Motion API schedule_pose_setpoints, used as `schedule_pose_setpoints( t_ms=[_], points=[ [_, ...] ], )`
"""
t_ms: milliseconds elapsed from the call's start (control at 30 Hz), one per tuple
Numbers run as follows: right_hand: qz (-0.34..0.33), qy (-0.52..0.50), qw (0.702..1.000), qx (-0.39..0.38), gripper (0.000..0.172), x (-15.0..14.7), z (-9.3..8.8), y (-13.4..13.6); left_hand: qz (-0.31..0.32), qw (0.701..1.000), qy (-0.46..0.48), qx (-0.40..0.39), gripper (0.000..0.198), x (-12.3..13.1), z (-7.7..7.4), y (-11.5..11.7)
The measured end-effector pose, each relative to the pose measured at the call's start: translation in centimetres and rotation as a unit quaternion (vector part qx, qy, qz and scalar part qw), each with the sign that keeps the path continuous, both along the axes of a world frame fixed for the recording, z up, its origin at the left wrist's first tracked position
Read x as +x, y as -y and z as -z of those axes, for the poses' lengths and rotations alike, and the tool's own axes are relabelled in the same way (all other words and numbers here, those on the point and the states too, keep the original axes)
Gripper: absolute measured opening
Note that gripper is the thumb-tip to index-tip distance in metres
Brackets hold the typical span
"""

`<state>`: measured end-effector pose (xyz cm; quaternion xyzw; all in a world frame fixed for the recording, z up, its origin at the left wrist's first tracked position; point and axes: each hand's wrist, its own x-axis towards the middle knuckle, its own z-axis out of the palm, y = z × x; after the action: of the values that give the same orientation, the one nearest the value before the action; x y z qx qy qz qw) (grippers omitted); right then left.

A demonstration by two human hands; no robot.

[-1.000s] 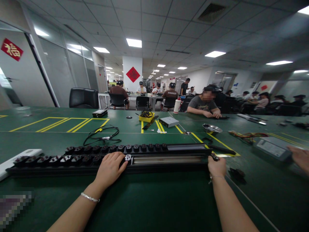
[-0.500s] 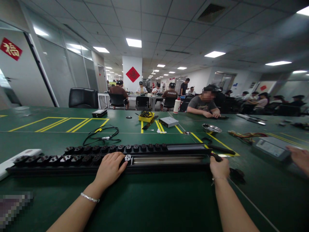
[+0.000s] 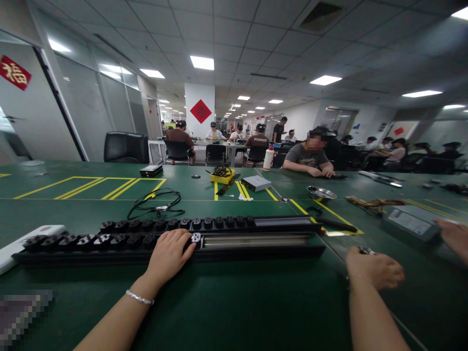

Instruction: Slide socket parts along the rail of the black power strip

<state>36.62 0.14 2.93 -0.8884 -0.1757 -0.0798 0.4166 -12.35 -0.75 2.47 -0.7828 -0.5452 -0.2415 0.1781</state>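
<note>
A long black power strip lies across the green table in front of me, its left half filled with sockets and its right half an empty channel. My left hand rests on it, fingers curled over the rail with the tips at a white-faced socket. A second black strip lies just behind. My right hand is off the strip's right end, low over the table, fingers curled over something I cannot make out.
Another person's hand reaches in at the right beside a grey metal box. A black tool, a metal bowl, a looped black cable and a white strip lie around. Seated people work beyond.
My right hand left the strip's right end and moved right and toward me over the small dark object on the table. My left hand stayed on the strip.
</note>
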Motion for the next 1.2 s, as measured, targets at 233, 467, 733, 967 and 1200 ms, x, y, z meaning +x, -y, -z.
schedule_pose_setpoints(
  t_ms=[233, 467, 733, 967, 1200],
  points=[
    [0.051, -0.098, 0.994, -0.002, 0.063, 3.0, 1.3, -0.3, 0.003, 1.0, -0.001, 0.004, 0.028, 0.0, -0.1, 0.0],
    [0.037, -0.122, 0.991, -0.049, 0.059, 3.7, 1.6, 0.0, 0.003, 1.0, 0.006, -0.001, 0.029, 0.1, -0.2, 0.1],
    [0.036, -0.092, 0.994, -0.038, 0.046, 4.2, 2.9, -0.2, 0.007, 1.0, 0.018, 0.006, 0.028, 0.1, -0.3, 0.1],
    [-0.068, 0.16, 0.984, 0.038, 0.048, -1.5, -0.1, -0.7, 0.008, 1.0, 0.015, 0.0, 0.028, 0.2, -0.3, 0.1],
    [-0.423, 0.305, 0.853, 0.029, 0.045, -13.2, -0.9, -2.1, 0.006, 1.0, 0.013, 0.006, 0.028, 0.2, -0.3, 0.1]
  ],
)
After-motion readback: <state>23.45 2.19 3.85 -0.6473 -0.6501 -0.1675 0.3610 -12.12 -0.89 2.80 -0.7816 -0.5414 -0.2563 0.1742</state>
